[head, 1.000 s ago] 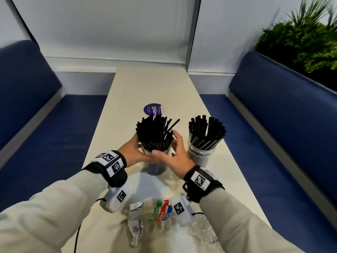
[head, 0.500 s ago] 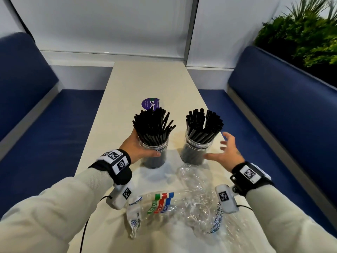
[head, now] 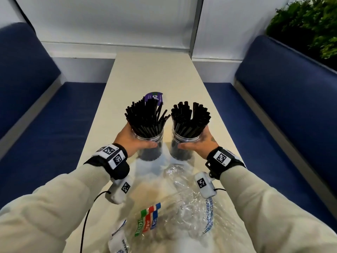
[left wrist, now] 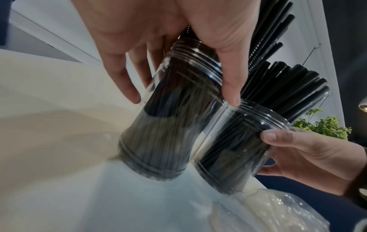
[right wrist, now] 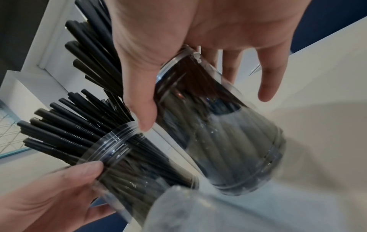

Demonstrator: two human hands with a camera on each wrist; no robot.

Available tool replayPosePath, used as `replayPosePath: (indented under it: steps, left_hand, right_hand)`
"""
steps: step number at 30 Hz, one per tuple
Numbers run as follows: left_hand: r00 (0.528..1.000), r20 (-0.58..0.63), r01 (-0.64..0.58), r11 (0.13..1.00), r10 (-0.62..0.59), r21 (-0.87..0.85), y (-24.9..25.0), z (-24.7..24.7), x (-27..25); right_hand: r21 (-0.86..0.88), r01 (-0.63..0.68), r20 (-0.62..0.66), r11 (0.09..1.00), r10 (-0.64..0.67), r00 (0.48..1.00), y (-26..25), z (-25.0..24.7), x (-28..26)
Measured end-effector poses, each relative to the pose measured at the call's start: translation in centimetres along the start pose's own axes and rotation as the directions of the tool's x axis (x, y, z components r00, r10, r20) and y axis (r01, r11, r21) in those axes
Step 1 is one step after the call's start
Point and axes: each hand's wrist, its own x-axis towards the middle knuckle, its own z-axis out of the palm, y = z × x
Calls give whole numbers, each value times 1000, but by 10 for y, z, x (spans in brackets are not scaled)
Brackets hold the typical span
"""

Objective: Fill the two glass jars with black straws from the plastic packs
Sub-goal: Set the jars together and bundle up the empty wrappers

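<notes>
Two clear jars stand side by side on the cream table (head: 151,73), both packed with black straws (head: 145,117). My left hand (head: 135,141) grips the left jar (head: 151,152), thumb across its front. My right hand (head: 200,145) grips the right jar (head: 180,152) from the right. In the left wrist view my left hand (left wrist: 182,97) wraps the left jar (left wrist: 168,125) just below its threaded rim. In the right wrist view my right hand (right wrist: 206,109) wraps the right jar (right wrist: 228,141). Crumpled clear plastic packs (head: 182,198) lie just in front of the jars.
A purple round sticker (head: 154,97) lies on the table behind the left jar. Blue benches (head: 45,143) run along both long sides of the narrow table. A green plant (head: 310,24) stands at the back right. A white wall closes the far end.
My right hand left the left jar, swung out to the right, and now grips the right jar. My left hand has stayed on the left jar.
</notes>
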Motion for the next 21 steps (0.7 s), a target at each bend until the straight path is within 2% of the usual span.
replayPosePath:
  steps: [6,10,13,15,18,20,21]
  left_hand:
    - [999,7,32,999,-32,4,2,2,-6]
    - [990,-15,142,987,-141,74,-2,-12,-21]
    - [980,-98,187,971,-174,146,-5,-30,-49]
    - [985,-93,159,972,-145,170,-5,-41,-72]
    - [994,71,56,957,-80,283,2,-43,-109]
    - [975,212,-11,935,-68,355,7,-28,-129]
    - [960,269,-31,922,-80,385,7,-18,-136]
  right_hand:
    - [-48,-86,2,995,86,996,-7,-1,-2]
    - [-232,-162,-74,959,149,986,-21,-25,-27]
    - [-332,-170,-196,928,108,975,-39,-48,-62]
    - [-370,-121,-238,921,32,971,-51,-58,-88]
    - [-362,-59,-150,930,5,989,-64,-55,-139]
    - [-361,-61,8,931,68,998,-64,-37,-176]
    - [-376,-86,103,923,134,986,-60,-25,-193]
